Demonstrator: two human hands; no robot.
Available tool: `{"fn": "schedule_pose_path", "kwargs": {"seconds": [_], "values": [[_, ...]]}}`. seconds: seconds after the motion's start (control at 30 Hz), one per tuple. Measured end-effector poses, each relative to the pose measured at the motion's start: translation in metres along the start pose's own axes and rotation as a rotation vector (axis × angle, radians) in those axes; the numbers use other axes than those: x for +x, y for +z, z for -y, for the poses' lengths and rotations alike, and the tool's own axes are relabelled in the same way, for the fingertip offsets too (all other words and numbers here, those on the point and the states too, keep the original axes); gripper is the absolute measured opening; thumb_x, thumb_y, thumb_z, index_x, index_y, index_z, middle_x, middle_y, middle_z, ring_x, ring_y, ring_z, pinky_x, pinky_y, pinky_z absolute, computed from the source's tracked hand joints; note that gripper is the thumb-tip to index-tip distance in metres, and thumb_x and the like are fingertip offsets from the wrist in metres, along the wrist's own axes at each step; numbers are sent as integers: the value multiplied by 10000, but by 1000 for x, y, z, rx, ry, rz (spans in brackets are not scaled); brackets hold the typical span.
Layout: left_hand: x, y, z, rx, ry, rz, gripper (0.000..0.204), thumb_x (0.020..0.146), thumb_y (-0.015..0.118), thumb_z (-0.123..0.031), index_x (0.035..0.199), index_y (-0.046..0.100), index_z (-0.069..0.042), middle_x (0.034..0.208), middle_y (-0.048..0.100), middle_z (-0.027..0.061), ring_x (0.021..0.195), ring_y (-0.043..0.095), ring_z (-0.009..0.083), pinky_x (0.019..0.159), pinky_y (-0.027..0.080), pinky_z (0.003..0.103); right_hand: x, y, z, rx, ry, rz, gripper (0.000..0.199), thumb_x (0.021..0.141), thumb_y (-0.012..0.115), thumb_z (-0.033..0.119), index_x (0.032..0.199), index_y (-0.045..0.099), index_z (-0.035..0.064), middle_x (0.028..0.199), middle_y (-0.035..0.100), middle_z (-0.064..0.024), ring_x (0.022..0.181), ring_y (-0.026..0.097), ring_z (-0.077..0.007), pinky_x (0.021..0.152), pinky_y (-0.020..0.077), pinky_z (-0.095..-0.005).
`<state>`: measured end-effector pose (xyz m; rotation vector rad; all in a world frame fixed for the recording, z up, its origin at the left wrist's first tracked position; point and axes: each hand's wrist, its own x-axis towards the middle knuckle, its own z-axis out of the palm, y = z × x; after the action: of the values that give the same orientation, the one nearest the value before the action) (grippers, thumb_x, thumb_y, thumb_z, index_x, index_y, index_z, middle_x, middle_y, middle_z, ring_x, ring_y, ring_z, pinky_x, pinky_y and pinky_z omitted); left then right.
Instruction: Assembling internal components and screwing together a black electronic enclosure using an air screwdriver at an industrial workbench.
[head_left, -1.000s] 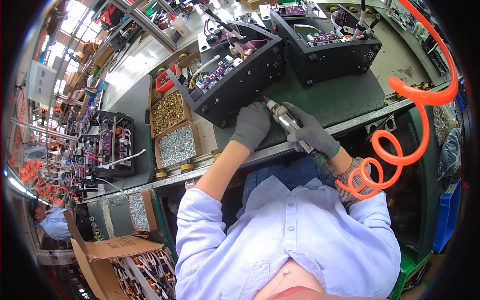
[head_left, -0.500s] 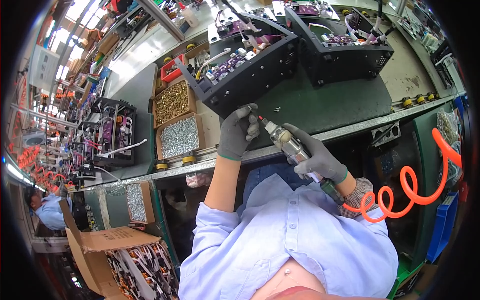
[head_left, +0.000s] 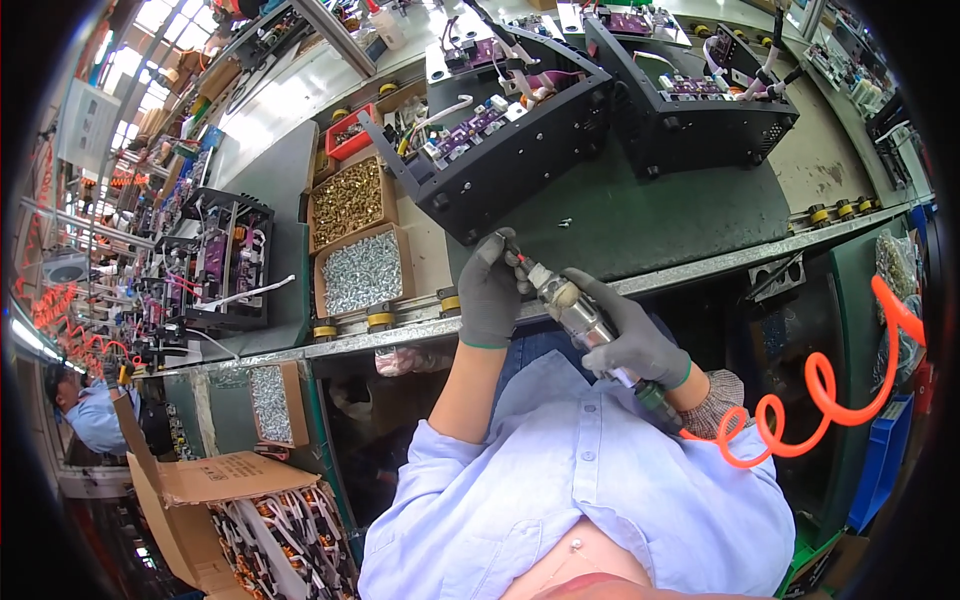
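A: What differs from the pictures taken just before?

B: One second earlier the air screwdriver (head_left: 578, 312) pointed into the edge of the black chassis (head_left: 505, 150) in the upper centre of the frame. It now sits lower, over the front edge of the green bench (head_left: 650, 225), tip clear of the chassis. The orange coiled hose (head_left: 820, 400) has swung to the lower right.

A: What does that imply for the work?

B: Judged from the position, one fastening is finished and the tip is being reloaded or checked.

A: State of the right hand?

B: The right hand (head_left: 635, 340), in a grey glove, is wrapped fully around the tool body, fingers closed.

A: And the left hand?

B: The left hand (head_left: 490, 290), also gloved, is pinched at the red-marked tip. Whether a screw is between the fingertips cannot be told.

A: Nearby stock?

B: A box of silver screws (head_left: 362, 270) and a box of brass parts (head_left: 347, 200) lie left of centre.
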<state>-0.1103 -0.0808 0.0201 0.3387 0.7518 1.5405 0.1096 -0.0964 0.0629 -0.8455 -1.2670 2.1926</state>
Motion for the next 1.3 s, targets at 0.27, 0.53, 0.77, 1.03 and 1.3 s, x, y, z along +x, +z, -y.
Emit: {"fn": "schedule_pose_path", "kwargs": {"seconds": [0.27,0.53,0.77,1.03,1.3], "values": [[-8,9,-45,920,453,-306,254,955,608,-271,971,646,-21,797,599,23,691,538,90,601,447,250,32,-1,-16,-356,-209,-78,1025,628,722,158,1531,258,22,1273,572,-140,1105,574,-200,997,427,-305],[59,43,-109,1463,1399,-188,172,855,680,-163,754,662,-25,835,649,80,830,609,263,859,469,370,52,0,-18,-356,-172,-97,1013,610,707,121,1520,277,4,1311,551,-150,1173,547,-215,1031,403,-312],[70,31,-99,1505,1262,-168,278,821,716,-184,622,636,-6,707,618,86,854,627,314,924,457,424,63,7,-22,-391,-200,-126,1002,596,690,115,1511,300,-8,1322,551,-151,1185,546,-211,1040,402,-315],[75,26,-102,1533,1296,-168,285,843,711,-214,656,656,-7,763,639,81,922,627,337,997,437,426,70,14,-20,-298,-245,-135,960,651,713,89,1513,297,17,1074,609,-107,878,603,-151,812,496,-281],[55,28,-100,1619,1361,-43,169,866,677,-232,886,702,-66,956,674,82,975,622,322,997,423,452,16,0,-1,124,-47,-107,937,687,685,51,1522,259,38,1128,563,-142,566,599,-138,482,501,-276]]}}
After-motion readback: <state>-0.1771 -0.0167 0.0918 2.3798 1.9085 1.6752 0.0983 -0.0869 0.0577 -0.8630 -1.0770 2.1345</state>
